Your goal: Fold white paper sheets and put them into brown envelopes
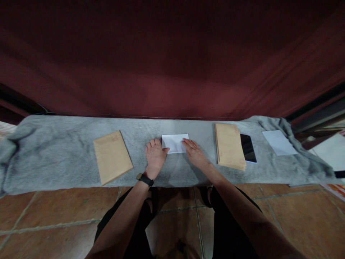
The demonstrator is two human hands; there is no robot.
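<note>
A small white sheet of paper [175,144], perhaps folded, lies flat on the grey cloth in front of me. My left hand [156,154] rests at its left edge, thumb on the paper's lower left corner and the other fingers on the cloth. On the right side, my right hand [193,151] lies with its fingertips on the paper's right edge, fingers extended. Both hands are open and grip nothing. The underside of the paper is hidden.
Brown envelopes [113,158] lie to the left. A thicker stack of brown envelopes [230,145] sits at the right, partly over a dark-screened device [248,148]. Farther right is another white sheet [279,142]. The grey cloth [67,154] covers a long narrow surface against a dark red backdrop [151,93].
</note>
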